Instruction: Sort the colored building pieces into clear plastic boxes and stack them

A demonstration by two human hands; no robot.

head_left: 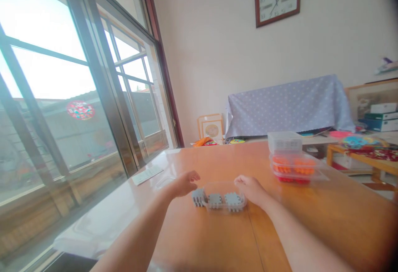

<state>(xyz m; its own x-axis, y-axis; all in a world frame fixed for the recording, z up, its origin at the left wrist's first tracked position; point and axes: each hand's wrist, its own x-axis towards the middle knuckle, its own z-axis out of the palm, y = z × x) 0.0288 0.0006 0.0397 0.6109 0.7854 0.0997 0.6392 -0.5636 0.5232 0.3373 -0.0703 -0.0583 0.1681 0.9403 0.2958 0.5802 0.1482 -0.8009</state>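
A clear plastic box [228, 210] stands on the table in front of me, with grey interlocking pieces [232, 199] in two stacks inside it. Just left of the box, touching or nearly touching it, is another stack of grey pieces [198, 197]. My left hand [185, 183] hovers above and behind that loose stack, fingers curved and apart, holding nothing. At the box's far right corner, my right hand [251, 189] has its fingers closed on the clear rim. The fingertips are small and partly blurred.
Stacked clear boxes with orange pieces [294, 165] and red ones below stand at the right, a pale box [284, 142] on top. A clear lid [164, 182] and a pale flat card [147, 175] lie left on the wooden table [199, 243]. Windows border the left side.
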